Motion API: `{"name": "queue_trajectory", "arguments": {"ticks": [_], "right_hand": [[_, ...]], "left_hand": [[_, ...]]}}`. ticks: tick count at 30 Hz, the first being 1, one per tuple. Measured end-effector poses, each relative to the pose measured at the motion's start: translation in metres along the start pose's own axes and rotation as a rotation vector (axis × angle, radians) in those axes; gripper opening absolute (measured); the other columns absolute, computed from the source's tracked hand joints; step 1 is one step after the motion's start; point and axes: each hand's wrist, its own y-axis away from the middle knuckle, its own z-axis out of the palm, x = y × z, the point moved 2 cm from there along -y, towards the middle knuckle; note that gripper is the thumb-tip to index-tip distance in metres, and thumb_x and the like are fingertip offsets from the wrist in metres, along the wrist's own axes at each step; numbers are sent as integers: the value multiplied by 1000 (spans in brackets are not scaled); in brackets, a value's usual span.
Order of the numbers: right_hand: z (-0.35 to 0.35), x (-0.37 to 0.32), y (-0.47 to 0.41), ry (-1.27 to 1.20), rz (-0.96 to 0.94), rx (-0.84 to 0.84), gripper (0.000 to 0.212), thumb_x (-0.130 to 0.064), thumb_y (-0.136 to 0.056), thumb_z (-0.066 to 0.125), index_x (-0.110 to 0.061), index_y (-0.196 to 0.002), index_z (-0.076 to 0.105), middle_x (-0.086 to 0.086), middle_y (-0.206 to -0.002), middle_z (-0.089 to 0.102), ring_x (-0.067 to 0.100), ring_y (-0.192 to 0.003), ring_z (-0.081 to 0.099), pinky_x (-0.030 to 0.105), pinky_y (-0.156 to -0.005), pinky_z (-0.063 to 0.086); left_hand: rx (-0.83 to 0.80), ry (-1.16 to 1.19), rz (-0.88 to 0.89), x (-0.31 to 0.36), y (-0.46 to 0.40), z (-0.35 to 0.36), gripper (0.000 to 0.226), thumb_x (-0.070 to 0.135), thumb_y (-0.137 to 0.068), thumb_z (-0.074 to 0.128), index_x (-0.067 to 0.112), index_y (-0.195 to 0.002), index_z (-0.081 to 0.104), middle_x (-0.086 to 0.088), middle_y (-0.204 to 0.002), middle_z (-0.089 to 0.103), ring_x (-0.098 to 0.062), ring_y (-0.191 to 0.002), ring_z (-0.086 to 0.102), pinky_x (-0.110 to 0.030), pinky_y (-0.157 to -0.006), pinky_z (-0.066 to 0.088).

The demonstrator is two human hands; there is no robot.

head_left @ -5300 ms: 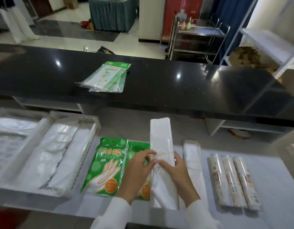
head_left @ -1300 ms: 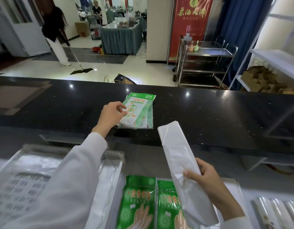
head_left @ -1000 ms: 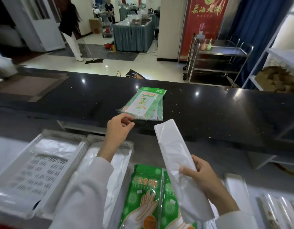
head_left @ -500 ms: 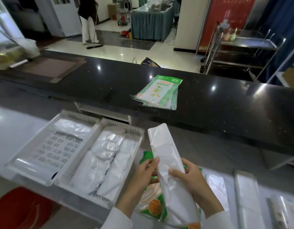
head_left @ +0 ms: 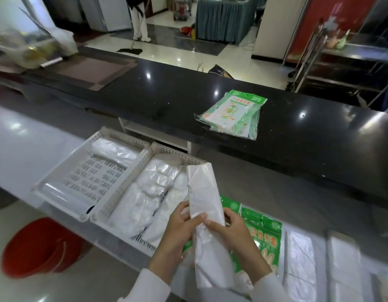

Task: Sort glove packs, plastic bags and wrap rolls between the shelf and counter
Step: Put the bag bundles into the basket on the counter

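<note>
A long white bundle of plastic bags stands tilted above the shelf, held by both hands. My left hand grips its left edge and my right hand grips its right side, fingers curled round it. Green glove packs lie on the white shelf under my hands. More green and white glove packs lie stacked on the black counter. Two flat packs of plastic bags lie further right on the shelf.
Two white perforated baskets sit at the left: one nearly bare with a bag roll, the other full of white plastic bags. A red bucket stands on the floor below. A person mops beyond the counter.
My left hand left the glove packs on the counter and came back to grip the bag bundle with my right hand. The view swung left and down toward the baskets.
</note>
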Motion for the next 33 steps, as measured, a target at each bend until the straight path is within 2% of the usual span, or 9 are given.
{"name": "queue_trajectory", "arguments": {"ticks": [2,4,8,13,18,24,27,30,33], "right_hand": [[8,1,-4,11,33,-7,56,-49,-65,88,-25,-113,73,-7,-107,79,12,-95,76,31,-74,62],[17,0,-10,-24,78,-44,40,-39,-78,87,-23,-112,73,-2,-108,79,17,-96,77,35,-71,62],[42,-10,-23,-75,155,-117,16,-23,-97,73,-21,-112,71,-1,-98,82,16,-82,79,31,-65,62],[57,-10,-35,-14,216,-182,20,-22,-99,69,-19,-120,70,5,-97,80,18,-81,76,34,-66,61],[27,-3,-37,13,245,-126,21,-27,-102,66,-21,-120,72,6,-103,81,20,-89,78,32,-71,61],[-6,4,-37,-8,272,-33,21,-27,-100,68,-22,-120,72,7,-108,81,26,-98,78,36,-75,62],[-26,6,-35,-47,258,40,22,-27,-100,67,-22,-120,72,8,-109,80,26,-98,78,34,-73,62],[-40,11,-32,-91,260,98,19,-23,-97,69,-20,-115,75,12,-102,80,26,-92,79,34,-71,63],[-46,16,-31,-117,274,124,21,-30,-87,78,-19,-105,79,14,-87,76,25,-77,75,38,-74,63]], "left_hand": [[-3,-12,-2,11,-6,-13,38,0,-88,76,12,-122,62,-13,-108,79,-32,-97,77,-43,-77,64],[-24,-50,-1,24,-14,-27,41,1,-89,77,14,-124,61,-10,-109,79,-26,-95,78,-33,-67,62],[-76,-136,7,47,-38,-60,44,5,-89,78,18,-127,62,-7,-115,78,-27,-107,75,-39,-79,62],[-54,-146,33,57,-80,-98,44,-4,-87,76,11,-126,62,-16,-115,77,-24,-99,76,-29,-76,61],[-44,-301,-5,60,-115,-119,41,-4,-87,77,14,-121,63,-19,-118,73,-29,-105,72,-41,-94,59],[-174,-503,-49,57,-128,-116,42,-2,-87,77,19,-121,63,-9,-109,74,-17,-94,72,-17,-72,56],[-198,-579,-33,49,-129,-110,47,-3,-86,77,18,-125,62,-2,-106,74,-9,-92,72,-12,-68,53],[-121,-577,-16,40,-128,-107,52,-5,-86,76,9,-134,59,-11,-122,72,-18,-108,71,-26,-87,57],[-10,-593,36,32,-122,-102,51,-7,-88,75,4,-136,59,-13,-126,70,-29,-120,66,-44,-107,52]]}}
